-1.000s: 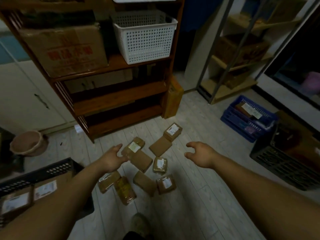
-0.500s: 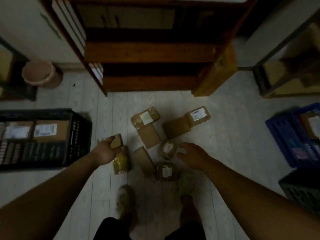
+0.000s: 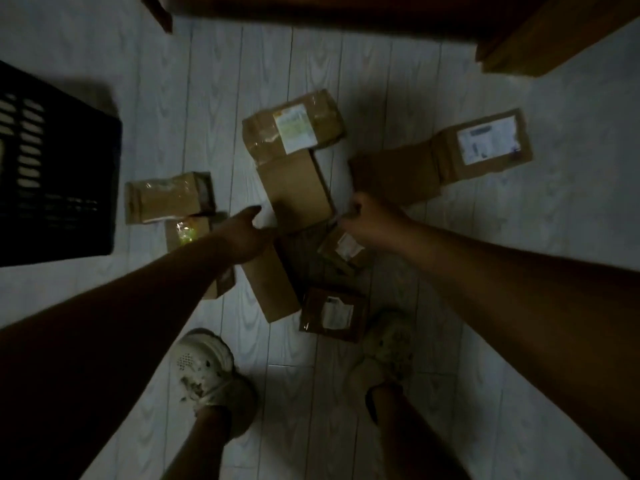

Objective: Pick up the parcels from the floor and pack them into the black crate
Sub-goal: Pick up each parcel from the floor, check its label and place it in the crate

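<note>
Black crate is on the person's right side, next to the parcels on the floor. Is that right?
No. The black crate is on the person's left side, not the right, as the head view shows. It is next to the parcels on the floor.

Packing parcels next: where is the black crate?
Head view, left edge: the black crate sits just left of the tape-wrapped parcel.
</note>
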